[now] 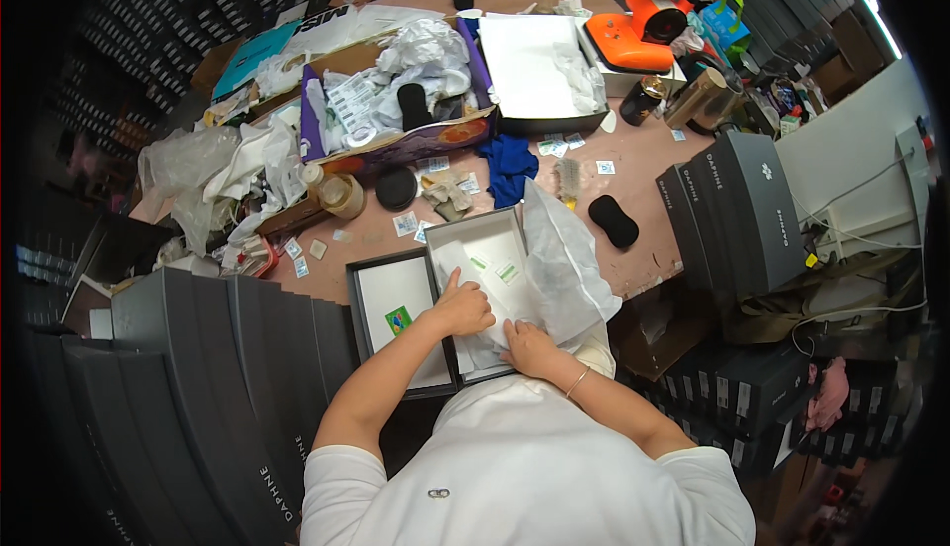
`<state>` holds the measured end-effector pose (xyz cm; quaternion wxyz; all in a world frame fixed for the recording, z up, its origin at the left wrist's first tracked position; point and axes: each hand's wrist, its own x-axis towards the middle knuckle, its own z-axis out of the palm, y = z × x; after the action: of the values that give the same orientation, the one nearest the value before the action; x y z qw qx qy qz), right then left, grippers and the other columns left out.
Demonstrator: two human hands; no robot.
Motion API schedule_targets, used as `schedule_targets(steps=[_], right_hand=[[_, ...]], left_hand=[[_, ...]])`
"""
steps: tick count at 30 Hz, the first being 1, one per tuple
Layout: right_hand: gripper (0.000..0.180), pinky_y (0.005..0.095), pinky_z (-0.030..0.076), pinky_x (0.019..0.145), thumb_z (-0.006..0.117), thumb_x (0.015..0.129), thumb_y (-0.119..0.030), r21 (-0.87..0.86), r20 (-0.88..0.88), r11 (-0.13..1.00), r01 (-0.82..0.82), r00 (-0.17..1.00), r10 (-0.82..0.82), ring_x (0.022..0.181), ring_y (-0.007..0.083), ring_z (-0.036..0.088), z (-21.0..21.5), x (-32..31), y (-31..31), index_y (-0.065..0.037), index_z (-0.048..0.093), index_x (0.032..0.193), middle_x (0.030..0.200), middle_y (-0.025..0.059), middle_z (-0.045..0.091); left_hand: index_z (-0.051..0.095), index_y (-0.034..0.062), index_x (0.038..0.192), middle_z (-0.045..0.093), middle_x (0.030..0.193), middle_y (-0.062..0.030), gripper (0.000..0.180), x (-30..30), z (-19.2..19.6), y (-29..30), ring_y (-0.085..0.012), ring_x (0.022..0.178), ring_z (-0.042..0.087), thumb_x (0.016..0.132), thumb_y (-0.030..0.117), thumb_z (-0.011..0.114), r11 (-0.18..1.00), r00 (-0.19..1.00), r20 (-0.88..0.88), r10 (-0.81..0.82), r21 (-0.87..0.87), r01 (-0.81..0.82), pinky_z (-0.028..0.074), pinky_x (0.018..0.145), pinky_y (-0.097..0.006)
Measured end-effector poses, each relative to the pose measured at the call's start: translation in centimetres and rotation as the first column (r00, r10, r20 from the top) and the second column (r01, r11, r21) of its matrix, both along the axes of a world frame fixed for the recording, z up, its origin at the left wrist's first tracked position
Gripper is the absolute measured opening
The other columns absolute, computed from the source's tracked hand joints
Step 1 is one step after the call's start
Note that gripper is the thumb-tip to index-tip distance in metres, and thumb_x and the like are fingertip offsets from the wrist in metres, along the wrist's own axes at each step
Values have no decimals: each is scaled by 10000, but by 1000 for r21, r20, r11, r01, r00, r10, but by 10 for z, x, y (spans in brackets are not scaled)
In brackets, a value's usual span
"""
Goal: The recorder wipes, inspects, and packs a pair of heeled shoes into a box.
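Observation:
An open grey shoe box (pixel 431 242) stands at the table's near edge, in front of my body. White tissue paper (pixel 564 269) lines it and spills over its right side. Inside, small packets with green print (pixel 507 273) rest on the paper. My left hand (pixel 463 309) lies over the box's left part, index finger stretched forward, the other fingers loosely bent. Touching the paper near the right side is my right hand (pixel 531 348), its fingers apart. The box lid (pixel 380 289) sits to the left, inner side up, with a small green card (pixel 398 320) in it.
Stacked dark shoe boxes (pixel 188 348) rise at left, with more (pixel 747 215) at right. Further back are a purple carton (pixel 406 142) of crumpled paper, a white-topped box (pixel 534 61), an orange device (pixel 633 37), a blue cloth (pixel 509 168) and a black oval pad (pixel 614 221).

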<state>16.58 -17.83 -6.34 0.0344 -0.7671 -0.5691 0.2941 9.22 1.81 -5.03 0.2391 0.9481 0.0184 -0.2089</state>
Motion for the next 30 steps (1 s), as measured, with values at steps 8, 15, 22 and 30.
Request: schedule_targets(steps=[8,15,22,30], right_hand=[[640,459,434,935,628,690,12,413,250,882,228,903,-351,1158,398,478,146,87,-71,-134,518,1303,1288,231,473],[467,396,521,699,523,727,52,632,-49,731,258,954,-295,820,372,631,118,133,-13,-90,605,1165,927,170,648],[317,299,491,741,378,752,79,582,-486,698,417,867,-112,792,211,634,223,122,61,20,586,983,813,133,638],[91,279,494,797,570,882,-24,34,-999,998,46,4,34,902,118,568,160,45,-36,-2,608,963,945,37,598]], left_hand=[[691,77,962,671,943,-90,267,9,-10,-40,-279,1005,591,878,286,547,977,870,443,215,-97,-192,175,1084,-621],[682,32,1000,679,950,-137,341,12,-25,-44,-286,1057,597,900,331,553,945,921,238,309,-185,-270,289,1057,-558],[538,57,1248,606,1150,-125,485,37,52,-50,-213,1098,579,968,447,463,-621,441,-788,431,-613,-489,454,953,-364],[501,76,1266,572,1206,-83,439,24,48,-93,-202,1082,571,882,237,638,-730,609,-622,492,-676,-100,474,945,-337]])
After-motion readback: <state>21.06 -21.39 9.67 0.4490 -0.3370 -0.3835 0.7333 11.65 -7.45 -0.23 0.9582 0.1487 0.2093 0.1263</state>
